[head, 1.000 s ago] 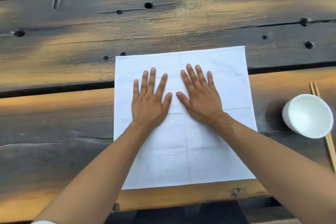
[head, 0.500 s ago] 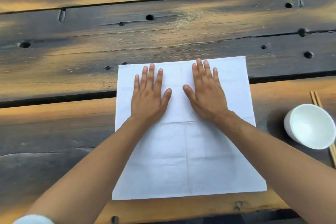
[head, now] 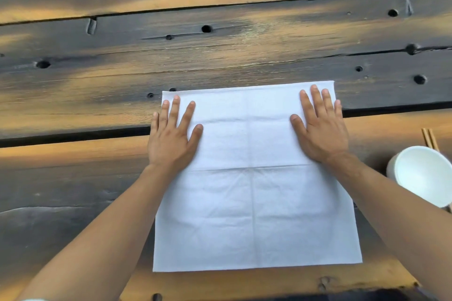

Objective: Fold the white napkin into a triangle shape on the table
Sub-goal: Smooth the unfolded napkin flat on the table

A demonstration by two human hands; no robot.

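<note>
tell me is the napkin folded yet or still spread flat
Spread flat. The white napkin lies open as a full square, only old crease lines showing, with the left hand and right hand pressing its far corners.

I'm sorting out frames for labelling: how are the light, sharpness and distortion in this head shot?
Head view: warm orange light streaks the dark table, uneven but not blown out; the napkin is evenly lit with creases readable; both hands, left hand and right hand, are sharp; wide-angle bending bows the plank gaps; the bowl is cut by the right edge.
</note>
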